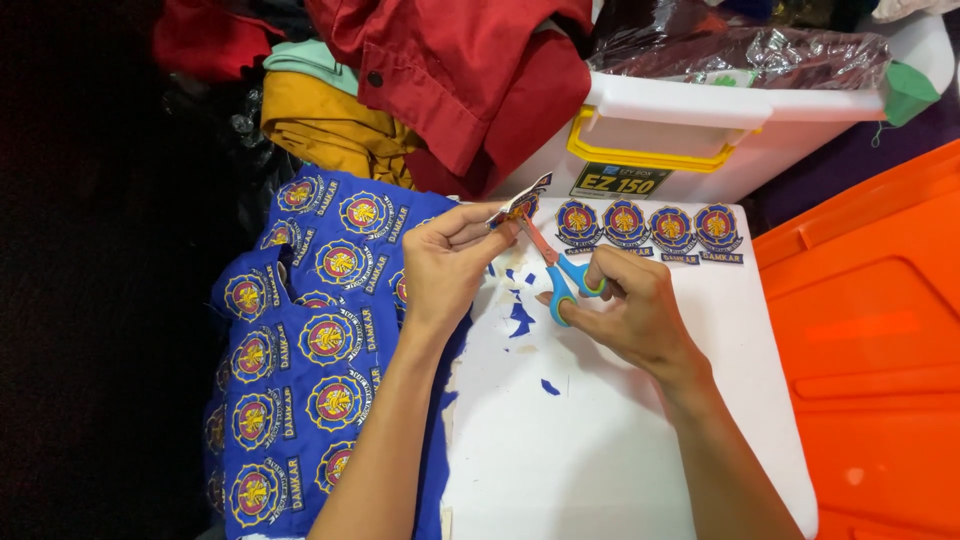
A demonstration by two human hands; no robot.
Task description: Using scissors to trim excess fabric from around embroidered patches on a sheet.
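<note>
The left hand (445,265) pinches a small embroidered patch (520,205) between thumb and fingers and holds it up above the far part of the white desk (600,440). The right hand (625,305) has its fingers closed through the blue handles of small scissors (555,265), and the blades point up to the edge of the patch. The patch looks light and a little stiff from the dense stitching, but thin at the border, so it is best held by its edge, close to the cutting line and with fingers away from the blades. Blue fabric scraps (520,318) lie on the desk under the hands. Four finished patches (648,230) lie in a row at the far side. On the left hangs a blue cloth sheet (290,360) with many uncut patches
</note>
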